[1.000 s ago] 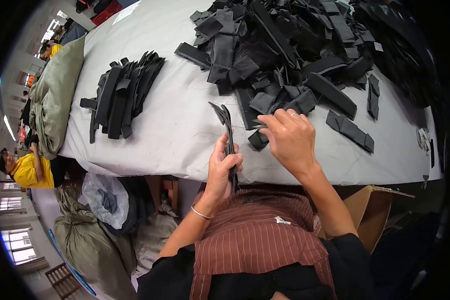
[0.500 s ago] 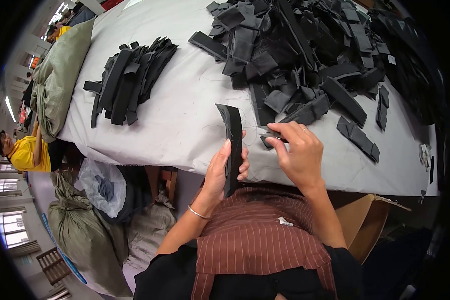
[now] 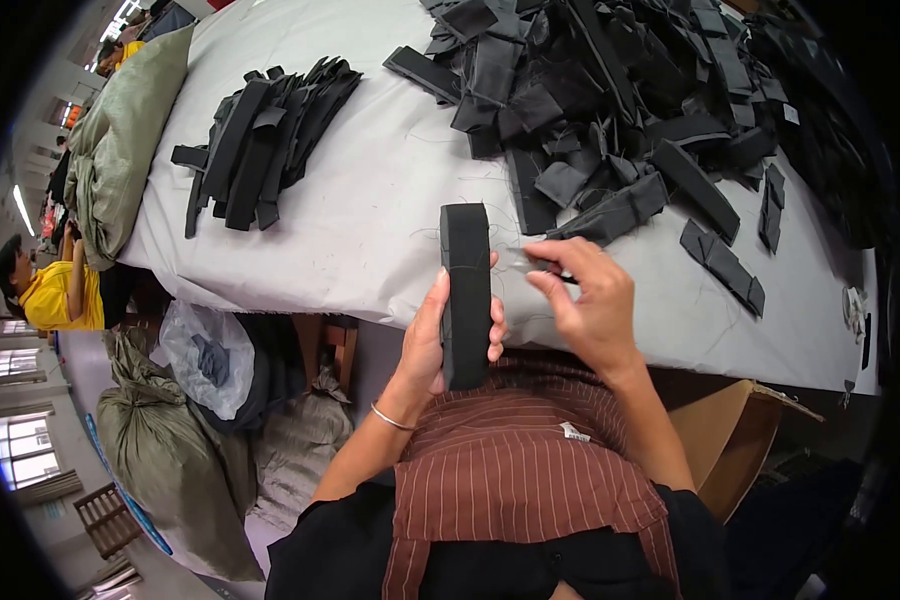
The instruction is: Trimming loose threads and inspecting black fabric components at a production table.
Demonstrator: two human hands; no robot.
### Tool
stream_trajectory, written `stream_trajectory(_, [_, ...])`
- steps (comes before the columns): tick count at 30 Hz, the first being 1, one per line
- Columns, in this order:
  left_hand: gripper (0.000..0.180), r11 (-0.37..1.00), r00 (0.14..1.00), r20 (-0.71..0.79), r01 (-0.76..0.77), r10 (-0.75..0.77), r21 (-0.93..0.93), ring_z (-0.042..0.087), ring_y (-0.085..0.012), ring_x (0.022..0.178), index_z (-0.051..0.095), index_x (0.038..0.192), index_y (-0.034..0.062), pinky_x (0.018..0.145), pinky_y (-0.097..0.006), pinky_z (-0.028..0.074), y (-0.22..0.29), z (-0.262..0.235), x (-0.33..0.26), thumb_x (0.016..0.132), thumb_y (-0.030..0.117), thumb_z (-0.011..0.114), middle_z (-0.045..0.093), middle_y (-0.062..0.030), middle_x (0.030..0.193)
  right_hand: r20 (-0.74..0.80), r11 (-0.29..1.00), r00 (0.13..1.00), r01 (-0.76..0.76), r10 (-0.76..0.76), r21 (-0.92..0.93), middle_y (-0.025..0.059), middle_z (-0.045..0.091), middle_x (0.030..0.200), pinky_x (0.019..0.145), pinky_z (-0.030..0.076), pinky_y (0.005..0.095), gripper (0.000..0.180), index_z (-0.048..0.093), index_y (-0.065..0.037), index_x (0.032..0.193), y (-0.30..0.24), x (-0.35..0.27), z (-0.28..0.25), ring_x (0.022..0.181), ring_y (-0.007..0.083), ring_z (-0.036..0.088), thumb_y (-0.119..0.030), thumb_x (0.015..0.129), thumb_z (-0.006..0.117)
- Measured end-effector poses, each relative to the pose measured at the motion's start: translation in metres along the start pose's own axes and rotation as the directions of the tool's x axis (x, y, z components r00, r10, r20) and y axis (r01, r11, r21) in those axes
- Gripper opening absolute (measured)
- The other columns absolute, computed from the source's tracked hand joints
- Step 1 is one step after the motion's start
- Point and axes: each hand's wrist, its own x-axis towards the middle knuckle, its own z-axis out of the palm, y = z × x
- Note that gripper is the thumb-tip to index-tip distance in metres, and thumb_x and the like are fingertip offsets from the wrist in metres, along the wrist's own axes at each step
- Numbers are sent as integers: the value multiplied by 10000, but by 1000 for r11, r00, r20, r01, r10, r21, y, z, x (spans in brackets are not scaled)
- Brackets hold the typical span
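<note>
My left hand (image 3: 435, 335) grips a long black fabric strip (image 3: 466, 290) and holds it upright, flat face toward me, at the near edge of the table (image 3: 370, 200). My right hand (image 3: 590, 300) is just right of the strip, fingers pinched on a small metal tool (image 3: 523, 262) whose tip points at the strip's upper edge. A big heap of black fabric pieces (image 3: 620, 90) covers the table's far right. A neater pile of black strips (image 3: 260, 130) lies at the far left.
A few loose black strips (image 3: 722, 262) lie right of my hands. A cardboard box (image 3: 735, 450) stands below the table edge on the right. Stuffed sacks (image 3: 165, 450) and a plastic bag (image 3: 202, 355) sit on the floor left. A person in yellow (image 3: 55, 290) sits far left.
My left hand has turned the strip from edge-on to flat and lifted it upright. My right hand left the heap's edge and came beside the strip with the tool.
</note>
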Motion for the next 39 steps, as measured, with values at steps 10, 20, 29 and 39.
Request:
stream_trajectory(10, [536,998,998,0,56,-56,-5,585,-177,661,456,1231,27,567,-306,533,-6,6,-4,1009,485,287,591,-121,818,-149,996,986,-82,79,-16,39,644,726,597,475,303,130,682,-80,914,7,-6,27,645,205,608,-74,785,688])
stream_trajectory(20, [646,720,962,61,156,-266,676,591,-143,563,313,1436,30,472,-223,495,23,6,-4,989,494,366,625,-112,793,99,877,969,-245,224,413,43,571,921,758,451,229,340,623,-22,1116,10,14,0,814,103,542,-66,789,708])
stream_trajectory(29, [567,935,956,251,-57,152,-349,558,-301,1079,286,1463,104,858,-367,520,28,-30,21,977,372,402,481,-209,1340,320,184,785,-475,531,861,-46,588,797,481,334,169,164,638,-48,1040,11,-1,3,552,2,434,-99,884,652])
stream_trajectory(39, [517,948,981,110,-184,160,259,429,-201,1271,370,1371,19,1056,-366,359,3,8,27,889,106,537,438,-111,1390,463,-79,702,-506,541,859,-67,536,701,417,249,173,224,602,-28,1111,1,-18,26,476,-14,335,-117,907,627])
